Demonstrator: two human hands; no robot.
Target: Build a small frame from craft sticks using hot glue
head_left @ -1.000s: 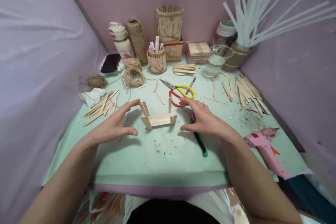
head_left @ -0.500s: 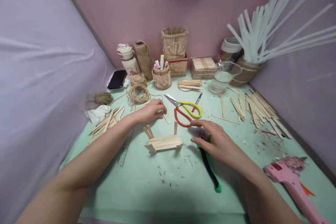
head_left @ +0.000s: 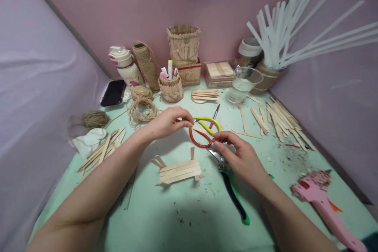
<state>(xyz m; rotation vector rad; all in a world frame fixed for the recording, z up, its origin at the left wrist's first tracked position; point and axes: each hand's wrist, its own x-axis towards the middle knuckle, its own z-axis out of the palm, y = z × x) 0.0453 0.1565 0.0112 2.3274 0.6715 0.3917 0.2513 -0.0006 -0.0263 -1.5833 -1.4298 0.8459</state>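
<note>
My left hand (head_left: 175, 121) pinches a short, pale wooden stick (head_left: 199, 129) above the scissors' handles. The scissors (head_left: 201, 144) have one red and one yellow handle; their blades are hidden behind my left hand. My right hand (head_left: 236, 152) has thumb and index finger drawn together beside the red handle; what is between them, if anything, I cannot make out. Under that hand lie pliers (head_left: 233, 195) with black and green grips, partly covered. Nearer me stands a small wooden-stick piece (head_left: 180, 171) like a little bench, with upright sticks at its back corners.
Loose sticks lie in piles at left (head_left: 103, 147) and right (head_left: 288, 122). A pink glue gun (head_left: 320, 201) rests at right. Behind are twine (head_left: 143, 110), a pen holder (head_left: 171, 88), a bottle (head_left: 128, 71), a phone (head_left: 113, 93) and a clear cup of liquid (head_left: 240, 88).
My left hand has moved right over the scissors' handles and now holds the stick that lay beside it. My right thumb and index finger have closed together. The view has shifted.
</note>
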